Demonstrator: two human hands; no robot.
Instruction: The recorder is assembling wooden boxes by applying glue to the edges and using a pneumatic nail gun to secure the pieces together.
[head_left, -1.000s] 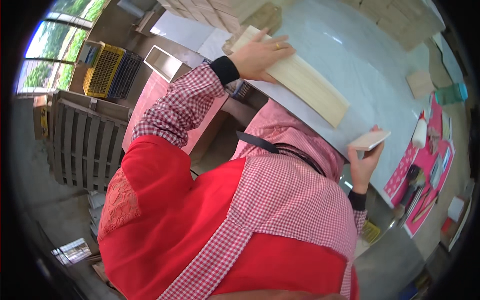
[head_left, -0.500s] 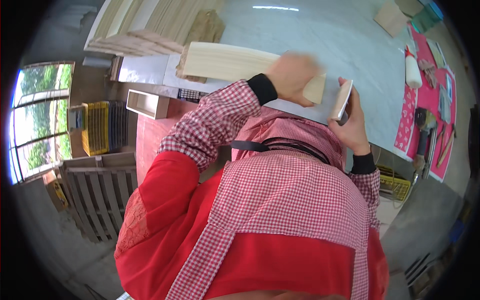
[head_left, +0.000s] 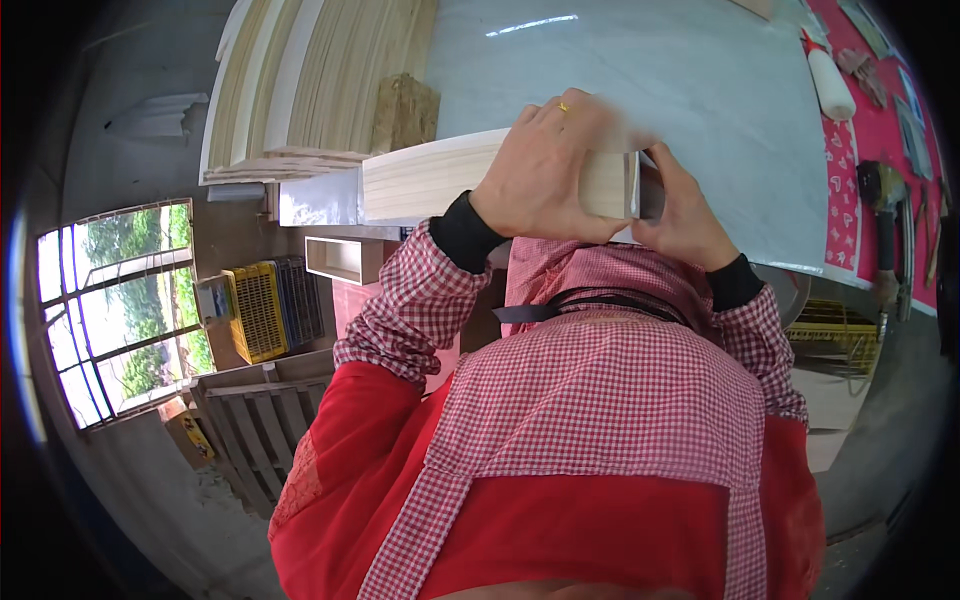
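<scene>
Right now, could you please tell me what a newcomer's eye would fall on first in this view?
Probably the red-and-white checked apron, filling the lower middle. Above it, the left hand grips a long pale board, and the right hand holds a small panel at the board's right end. A big stack of pale boards stands at upper left.

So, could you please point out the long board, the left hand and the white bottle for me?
Long board (head_left: 430, 178): head view, on its pale face.
Left hand (head_left: 542, 165): head view, back of the hand.
White bottle (head_left: 829, 86): head view, middle of its body.
</scene>
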